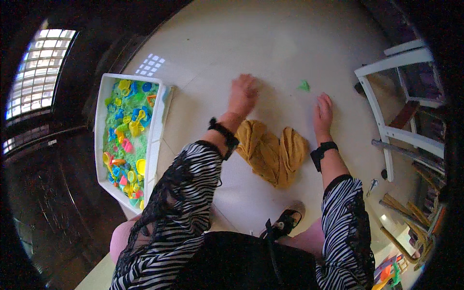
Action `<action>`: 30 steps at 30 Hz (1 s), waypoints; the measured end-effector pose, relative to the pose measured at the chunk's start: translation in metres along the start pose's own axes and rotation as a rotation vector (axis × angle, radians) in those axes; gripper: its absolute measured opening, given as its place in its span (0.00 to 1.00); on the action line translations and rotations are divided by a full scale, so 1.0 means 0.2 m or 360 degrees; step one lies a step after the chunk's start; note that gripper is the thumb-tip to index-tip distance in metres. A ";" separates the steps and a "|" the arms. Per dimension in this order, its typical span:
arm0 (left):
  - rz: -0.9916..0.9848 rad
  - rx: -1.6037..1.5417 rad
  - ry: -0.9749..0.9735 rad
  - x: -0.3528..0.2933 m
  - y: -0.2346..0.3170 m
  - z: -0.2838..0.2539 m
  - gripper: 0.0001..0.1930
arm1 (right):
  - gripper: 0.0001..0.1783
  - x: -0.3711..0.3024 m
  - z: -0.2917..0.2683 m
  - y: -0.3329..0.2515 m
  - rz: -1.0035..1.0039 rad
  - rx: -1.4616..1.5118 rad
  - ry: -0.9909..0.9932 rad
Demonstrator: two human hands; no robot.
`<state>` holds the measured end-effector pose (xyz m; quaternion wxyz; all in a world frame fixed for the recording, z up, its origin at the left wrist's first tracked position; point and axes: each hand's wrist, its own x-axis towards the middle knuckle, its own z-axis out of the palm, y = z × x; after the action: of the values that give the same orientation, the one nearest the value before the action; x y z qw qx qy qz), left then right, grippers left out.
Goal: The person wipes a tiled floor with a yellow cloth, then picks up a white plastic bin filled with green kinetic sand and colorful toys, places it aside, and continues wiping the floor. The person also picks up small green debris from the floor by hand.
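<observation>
view from the head camera, looking down at a pale tiled floor (290,43). the left hand (243,94) lies blurred on the floor, its fingers bunched together and clamped on nothing visible. the right hand (323,113) rests flat, fingers straight and close together, just short of a small green lump of sand (303,86). a crumpled mustard-yellow cloth (275,152) lies on the floor between the two wrists. a white tray (153,145) of green sand and coloured plastic moulds (129,125) sits by the floor's left edge, with a white chair frame (382,121) at its right edge.
</observation>
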<state>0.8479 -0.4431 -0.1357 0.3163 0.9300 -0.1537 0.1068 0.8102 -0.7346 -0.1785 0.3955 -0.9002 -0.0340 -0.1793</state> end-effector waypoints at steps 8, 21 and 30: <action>-0.0468 0.0372 -0.0188 -0.25 0.07 -0.01 0.32 | 0.12 0.01 0.03 0.03 0.0017 0.0129 0.0076; -0.0229 0.0267 -0.0416 -0.29 0.39 0.11 0.31 | 0.12 0.02 0.03 0.00 -0.0040 0.0041 0.0101; 0.0025 0.0635 -0.0426 -0.30 0.35 0.10 0.29 | 0.11 0.01 0.05 0.04 -0.0094 0.0012 0.0170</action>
<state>0.7686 -0.4952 -0.1307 0.1022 0.9787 -0.1774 0.0133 0.8168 -0.7339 -0.1899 0.3946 -0.8865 -0.0400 -0.2384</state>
